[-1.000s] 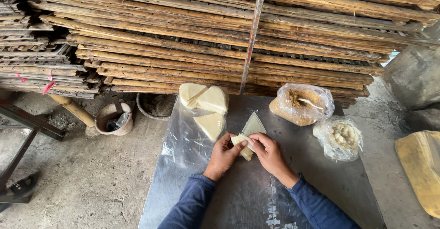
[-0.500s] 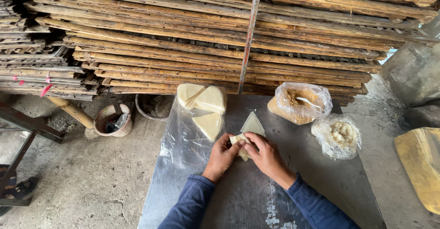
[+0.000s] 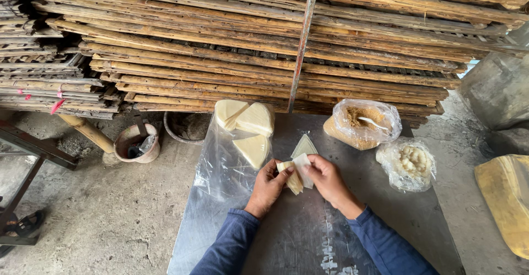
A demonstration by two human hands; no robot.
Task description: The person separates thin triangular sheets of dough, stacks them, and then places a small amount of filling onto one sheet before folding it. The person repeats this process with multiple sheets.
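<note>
Metal counter (image 3: pixel 308 242), seen from above. Both hands at centre, fingers pinched on one pale folded pastry sheet (image 3: pixel 296 175): left hand (image 3: pixel 268 187) grips its left edge, right hand (image 3: pixel 327 180) closes over the right side. The sheet is lifted just off the counter. At 12 o'clock, touching it, a flat triangular wrapper (image 3: pixel 305 146). At 11, a stack of triangular wrappers (image 3: pixel 246 125) on clear plastic. At 2, a bag of brown crumbs (image 3: pixel 363 123); at 3, a bag of white filling (image 3: pixel 408 164). Behind, stacked bamboo racks (image 3: pixel 264 44).
</note>
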